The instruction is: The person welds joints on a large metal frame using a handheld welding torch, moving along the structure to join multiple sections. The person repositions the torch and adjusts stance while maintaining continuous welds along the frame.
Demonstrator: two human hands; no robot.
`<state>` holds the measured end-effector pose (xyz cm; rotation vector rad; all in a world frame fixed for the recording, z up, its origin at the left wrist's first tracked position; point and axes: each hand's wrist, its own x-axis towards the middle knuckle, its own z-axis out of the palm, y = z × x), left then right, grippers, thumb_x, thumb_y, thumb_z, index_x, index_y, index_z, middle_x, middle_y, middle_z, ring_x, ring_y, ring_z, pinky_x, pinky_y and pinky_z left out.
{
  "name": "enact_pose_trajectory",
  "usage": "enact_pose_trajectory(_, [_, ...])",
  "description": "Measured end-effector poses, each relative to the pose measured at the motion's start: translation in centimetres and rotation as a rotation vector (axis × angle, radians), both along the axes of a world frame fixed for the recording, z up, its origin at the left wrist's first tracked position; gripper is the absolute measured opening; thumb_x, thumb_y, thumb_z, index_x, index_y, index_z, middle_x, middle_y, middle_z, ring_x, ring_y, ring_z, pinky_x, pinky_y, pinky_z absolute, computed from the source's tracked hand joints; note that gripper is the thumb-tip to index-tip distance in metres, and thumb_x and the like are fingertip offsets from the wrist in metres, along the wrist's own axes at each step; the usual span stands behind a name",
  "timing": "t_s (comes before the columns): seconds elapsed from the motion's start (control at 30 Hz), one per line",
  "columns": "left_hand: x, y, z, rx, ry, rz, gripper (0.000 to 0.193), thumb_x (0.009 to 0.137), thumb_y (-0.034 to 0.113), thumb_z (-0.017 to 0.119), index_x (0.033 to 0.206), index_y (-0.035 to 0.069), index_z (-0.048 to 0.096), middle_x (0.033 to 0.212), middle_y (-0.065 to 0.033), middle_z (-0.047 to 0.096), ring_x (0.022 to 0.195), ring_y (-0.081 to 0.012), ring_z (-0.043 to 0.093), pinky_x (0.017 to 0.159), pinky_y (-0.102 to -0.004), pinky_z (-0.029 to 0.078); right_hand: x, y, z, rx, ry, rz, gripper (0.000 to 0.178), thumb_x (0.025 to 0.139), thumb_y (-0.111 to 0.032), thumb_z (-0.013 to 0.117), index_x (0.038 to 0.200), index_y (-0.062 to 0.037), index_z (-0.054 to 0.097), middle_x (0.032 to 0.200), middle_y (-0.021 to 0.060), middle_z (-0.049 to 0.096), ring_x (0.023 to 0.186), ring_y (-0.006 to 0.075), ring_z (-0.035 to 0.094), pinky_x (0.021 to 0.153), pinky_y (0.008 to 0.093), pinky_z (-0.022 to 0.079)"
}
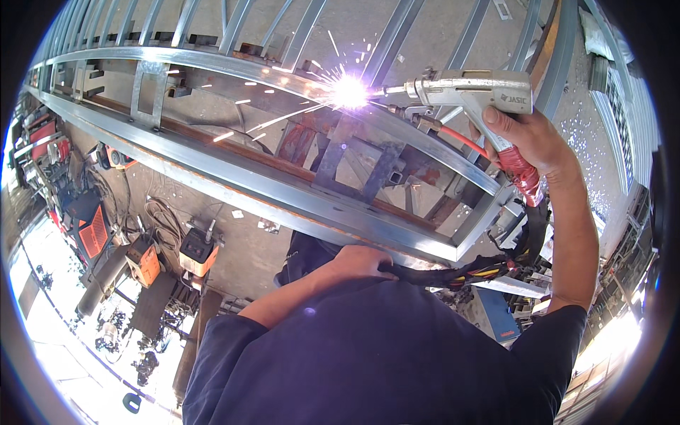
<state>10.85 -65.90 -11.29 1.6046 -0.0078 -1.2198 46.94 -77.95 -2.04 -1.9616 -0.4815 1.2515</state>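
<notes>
My right hand (pixel 533 142) is closed around the handle of a grey welding gun (pixel 471 88), its thumb lying along the body. Red tape wraps the lower grip. The gun's nozzle points left at a steel frame (pixel 234 67), where a white-violet glare (pixel 348 92) throws sparks to the left and upward. The glare hides the spot where the tip meets the metal. From the grip a black-sleeved cable bundle (pixel 453 275), with coloured wires showing, loops down and across in front of me. My left hand (pixel 363 261) grips its other stretch close to my body.
Long square tubes (pixel 283 195) of the frame run across in front of me, with upright bars beyond. Orange-and-black boxes (pixel 198 251) and a coiled cable (pixel 164 216) lie on the floor at left. A blue case (pixel 494 312) is at lower right; corrugated sheets (pixel 613 127) stand far right.
</notes>
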Motion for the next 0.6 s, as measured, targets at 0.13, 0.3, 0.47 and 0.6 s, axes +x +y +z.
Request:
enact_pose_trajectory(0.13, [-0.13,-0.11,-0.1,0.006,0.005,0.001,0.062,0.087,0.07,0.065,0.117,0.017,0.073,0.115,-0.0096,0.074,0.114,-0.0297,0.068,0.094,-0.0444,0.053,-0.27,0.26,0.49,-0.003,0.013,-0.026,0.055,0.1,-0.047,0.068,0.124,0.0019,0.065,0.093,0.0116,0.073,0.066,0.0167,0.068,0.056,0.031,0.056])
enact_pose_trajectory(0.3, [0.23,0.05,0.11,-0.011,0.035,0.005,0.06,0.089,0.067,0.066,0.117,0.014,0.073,0.118,-0.0118,0.073,0.115,-0.0319,0.067,0.097,-0.0445,0.052,-0.47,0.62,1.03,0.0,0.063,-0.044,0.056,0.098,-0.047,0.07,0.124,0.0023,0.065,0.093,0.0122,0.072,0.066,0.0171,0.068,0.055,0.0314,0.057])
enact_pose_trajectory(0.47, [0.35,0.08,0.41,0.009,0.012,0.011,0.059,0.089,0.065,0.067,0.117,0.014,0.074,0.118,-0.0127,0.073,0.116,-0.0324,0.067,0.098,-0.044,0.051,-0.39,-0.03,0.53,0.011,0.028,-0.038,0.056,0.098,-0.046,0.071,0.125,0.0026,0.065,0.092,0.0128,0.072,0.065,0.0177,0.068,0.053,0.0312,0.057])
enact_pose_trajectory(0.6, [0.62,0.18,0.52,-0.008,0.052,-0.002,0.058,0.089,0.065,0.067,0.116,0.014,0.074,0.117,-0.0121,0.073,0.115,-0.0325,0.067,0.097,-0.0436,0.051,-0.51,0.36,0.94,0.006,0.051,-0.054,0.055,0.098,-0.044,0.071,0.126,0.0029,0.065,0.094,0.0135,0.072,0.064,0.0179,0.068,0.053,0.0314,0.057])
